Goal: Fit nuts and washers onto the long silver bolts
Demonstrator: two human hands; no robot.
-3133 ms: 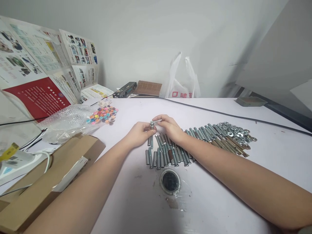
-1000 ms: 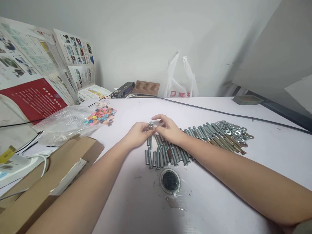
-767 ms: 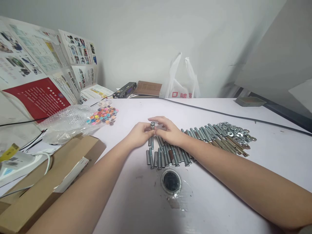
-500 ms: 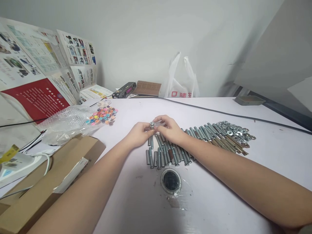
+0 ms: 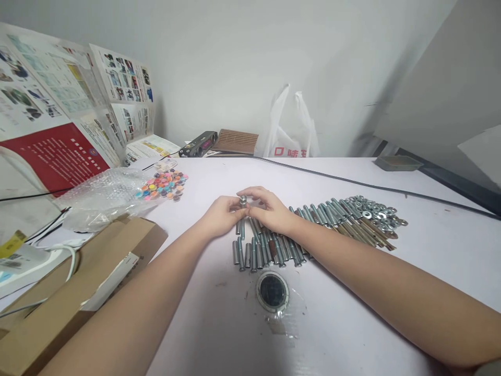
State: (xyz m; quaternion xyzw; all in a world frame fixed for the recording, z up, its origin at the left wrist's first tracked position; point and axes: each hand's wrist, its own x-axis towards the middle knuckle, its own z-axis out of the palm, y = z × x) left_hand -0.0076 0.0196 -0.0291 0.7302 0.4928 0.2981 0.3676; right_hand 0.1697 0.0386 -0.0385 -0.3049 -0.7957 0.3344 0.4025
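A silver metal fastener with a ringed top [image 5: 243,200] stands roughly upright between the hands, at the far-left edge of the laid-out hardware. The bare left hand [image 5: 222,216] grips it between thumb and fingers below the top, presumably to leave that end accessible. The bare right hand [image 5: 270,210] arches around the opposite side, fingers bent; whether its fingertips bear on the fastener cannot be told. Nearer the wearer, silver cylindrical metal bolts and sleeves [image 5: 254,256] lie side by side on the flat white surface [image 5: 332,324], an arrangement that likely keeps each piece separate and within reach. Further right, brass-coloured metal rods [image 5: 376,231] lie beside a heap of silver ring-shaped metal washers [image 5: 382,211]; like parts lie together, which probably simplifies selection. A round dark disc with a pale rim [image 5: 272,292] lies nearest the wearer, apparently secured by clear film.
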